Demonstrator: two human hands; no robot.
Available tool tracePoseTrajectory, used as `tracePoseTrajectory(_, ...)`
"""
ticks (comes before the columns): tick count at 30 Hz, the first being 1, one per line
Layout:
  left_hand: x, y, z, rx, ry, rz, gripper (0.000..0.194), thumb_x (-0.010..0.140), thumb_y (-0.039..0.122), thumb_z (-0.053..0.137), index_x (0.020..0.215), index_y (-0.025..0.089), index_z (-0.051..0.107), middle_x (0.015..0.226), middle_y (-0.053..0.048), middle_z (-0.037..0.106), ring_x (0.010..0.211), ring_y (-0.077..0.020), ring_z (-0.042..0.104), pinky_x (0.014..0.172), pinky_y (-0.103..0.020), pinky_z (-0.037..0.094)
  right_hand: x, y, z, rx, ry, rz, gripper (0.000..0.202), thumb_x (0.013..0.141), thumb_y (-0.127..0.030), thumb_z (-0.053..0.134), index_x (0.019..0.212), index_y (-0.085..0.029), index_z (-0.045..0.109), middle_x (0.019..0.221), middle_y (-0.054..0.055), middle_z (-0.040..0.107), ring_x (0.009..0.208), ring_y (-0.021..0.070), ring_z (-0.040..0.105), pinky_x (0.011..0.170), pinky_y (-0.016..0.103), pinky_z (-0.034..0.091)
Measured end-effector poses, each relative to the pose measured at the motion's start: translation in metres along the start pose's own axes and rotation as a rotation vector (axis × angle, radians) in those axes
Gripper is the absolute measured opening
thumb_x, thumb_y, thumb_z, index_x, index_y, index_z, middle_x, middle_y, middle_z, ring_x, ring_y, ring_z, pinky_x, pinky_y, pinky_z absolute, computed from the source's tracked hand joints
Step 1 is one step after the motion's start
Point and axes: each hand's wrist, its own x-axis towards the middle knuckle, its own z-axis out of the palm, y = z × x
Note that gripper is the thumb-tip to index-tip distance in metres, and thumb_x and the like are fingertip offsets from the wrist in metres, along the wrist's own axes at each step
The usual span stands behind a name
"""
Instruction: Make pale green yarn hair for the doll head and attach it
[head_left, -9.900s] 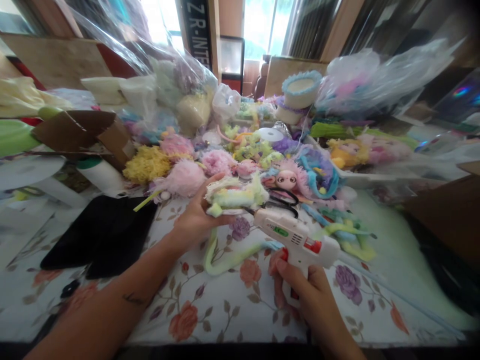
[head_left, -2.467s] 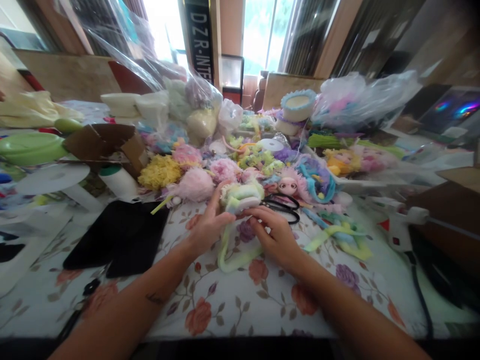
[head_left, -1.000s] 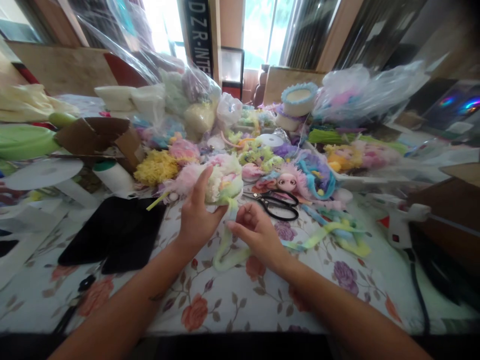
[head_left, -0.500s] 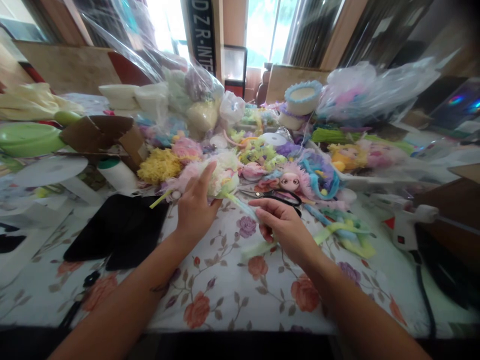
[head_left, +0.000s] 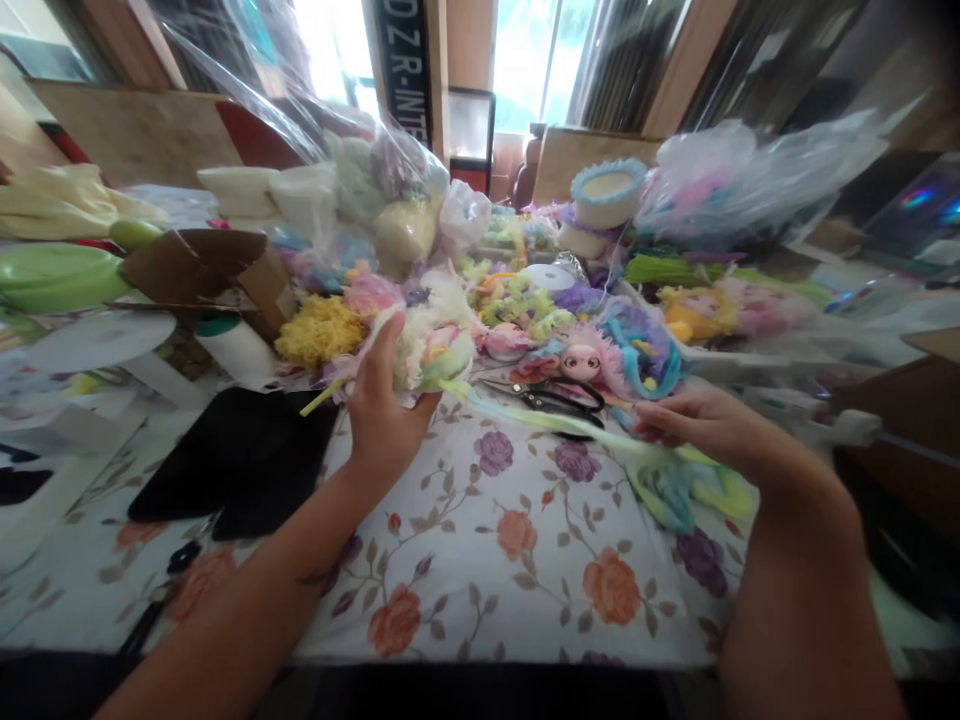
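A white cloth table cover printed with orange and purple roses [head_left: 555, 620] spreads across the front. Behind the piled goods stands a tall black panel with white sideways capitals [head_left: 403, 70], legible as "D Z R-INTE" before the letters are cut off. A flat, black, dark-faced slab [head_left: 232, 460] lies to the left. A long, soft, yellow-green and pale blue strip [head_left: 540, 422] stretches rightward, passing over the scissors. The right hand [head_left: 697, 425] has its fingers drawn narrowly together at the strip's right part; blur hides whether they grip it. The left hand [head_left: 386, 400], thumb and fingers spread, holds a cream, fluffy bundle with pastel strands [head_left: 435, 350] above the cloth. Black-handled metal scissors [head_left: 574, 393] lie just below a pink-haired doll head [head_left: 581, 362].
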Motion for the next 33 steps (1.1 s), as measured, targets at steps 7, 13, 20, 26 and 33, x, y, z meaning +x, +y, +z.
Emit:
tracePoseTrajectory(7,-0.007,0.005,0.000,0.094,-0.047,0.081,0.070,0.082,0.028,0.067,0.144,0.027,0.034,0.144,-0.007,0.051,0.135,-0.0274,0.045,0.117,-0.041,0.032,0.007,-0.055,0.085,0.159,0.044,-0.257,0.023,0.090,-0.041,0.056,0.086,-0.020,0.063,0.078,0.002,0.066,0.068,0.0154,0.057,0.061,0.027,0.041)
tracePoseTrajectory(13,-0.007,0.006,0.002,0.092,-0.081,0.098,0.066,0.080,0.025,0.067,0.141,0.025,0.041,0.138,-0.006,0.058,0.129,-0.0263,0.052,0.112,-0.039,0.039,-0.007,-0.082,0.158,0.384,0.066,-0.277,0.032,0.078,-0.031,0.070,0.086,-0.023,0.041,0.088,0.000,0.059,0.083,0.0164,0.057,0.075,0.030,0.046)
tracePoseTrajectory(20,-0.004,0.005,0.002,0.151,-0.200,0.059,0.074,0.079,0.024,0.070,0.145,0.027,0.037,0.141,-0.007,0.055,0.123,-0.0271,0.055,0.102,-0.036,0.047,-0.011,-0.080,0.150,0.182,0.163,-0.279,0.020,0.087,-0.023,0.055,0.107,-0.022,0.052,0.067,-0.005,0.053,0.055,0.0116,0.049,0.057,0.024,0.038)
tracePoseTrajectory(26,-0.001,0.008,0.003,0.080,-0.342,-0.081,0.074,0.078,0.029,0.073,0.144,0.027,0.040,0.142,-0.008,0.054,0.123,-0.0274,0.056,0.100,-0.037,0.047,-0.007,-0.086,0.124,-0.103,0.221,-0.373,0.017,0.088,-0.032,0.059,0.095,-0.019,0.068,0.061,0.000,0.061,0.053,0.0147,0.051,0.056,0.027,0.037)
tracePoseTrajectory(33,0.003,0.015,0.001,-0.178,-0.528,-0.267,0.085,0.067,0.034,0.082,0.141,0.030,0.043,0.146,-0.008,0.048,0.131,-0.0311,0.048,0.106,-0.042,0.043,0.008,-0.092,0.095,0.149,-0.010,-0.204,0.021,0.081,-0.033,0.065,0.066,-0.018,0.062,0.052,-0.003,0.053,0.048,0.0099,0.045,0.049,0.024,0.033)
